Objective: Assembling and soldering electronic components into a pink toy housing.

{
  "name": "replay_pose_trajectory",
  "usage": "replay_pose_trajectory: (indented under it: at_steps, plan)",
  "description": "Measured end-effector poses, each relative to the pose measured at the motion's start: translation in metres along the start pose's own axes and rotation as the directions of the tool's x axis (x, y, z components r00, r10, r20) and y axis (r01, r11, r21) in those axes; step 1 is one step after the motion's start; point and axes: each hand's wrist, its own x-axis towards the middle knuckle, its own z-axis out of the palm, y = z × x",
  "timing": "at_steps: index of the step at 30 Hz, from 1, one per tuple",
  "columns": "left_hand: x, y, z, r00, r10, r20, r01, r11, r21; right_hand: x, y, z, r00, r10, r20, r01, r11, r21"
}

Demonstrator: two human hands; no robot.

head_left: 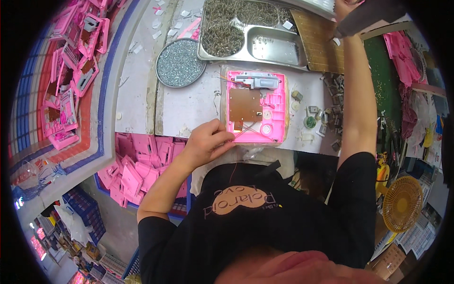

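A pink plastic casing [277,109] lies open on the table in front of me. It holds a brown circuit board [244,105], a grey mechanism [265,82] along its far side and thin wires. My left hand [208,144] is closed at the casing's near left corner, thumb and fingertips pinching the edge. My right arm stretches far forward, with my right hand [346,8] at the top edge of the view. A dark tool with a narrow tip [369,20] is beside that hand and covers part of it; the fingers are mostly hidden.
Beyond the casing stand a metal tray [279,59] of small screws and a round dish [181,64] of silvery parts. Brown cardboard [319,40] lies beside the tray. Small metal parts [336,99] sit at right. Pink panels [137,177] fill a bin at lower left; assembled casings [61,113] line the left.
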Motion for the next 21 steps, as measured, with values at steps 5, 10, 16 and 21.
replay_pose_trajectory:
  at_steps: [5,10,16,21]
  plan:
    - [-0.006,-0.004,0.003,0.999,-0.018,-0.032,0.017,1.000,-0.011,-0.080,-0.038,-0.112,0.912,0.318,-0.258,-0.089,0.769,0.634]
    - [-0.004,-0.004,0.002,1.000,-0.010,-0.009,0.010,1.000,-0.004,-0.249,-0.156,-0.080,0.849,0.053,0.526,-0.118,0.989,0.091]
    - [-0.006,-0.005,0.002,0.999,-0.030,0.020,0.029,0.999,0.013,-0.285,-0.165,-0.059,0.603,-0.235,0.762,0.351,0.936,0.012]
    - [-0.007,-0.005,0.004,1.000,-0.023,-0.004,0.023,1.000,0.009,-0.289,-0.160,-0.057,0.580,-0.280,0.765,0.438,0.899,-0.003]
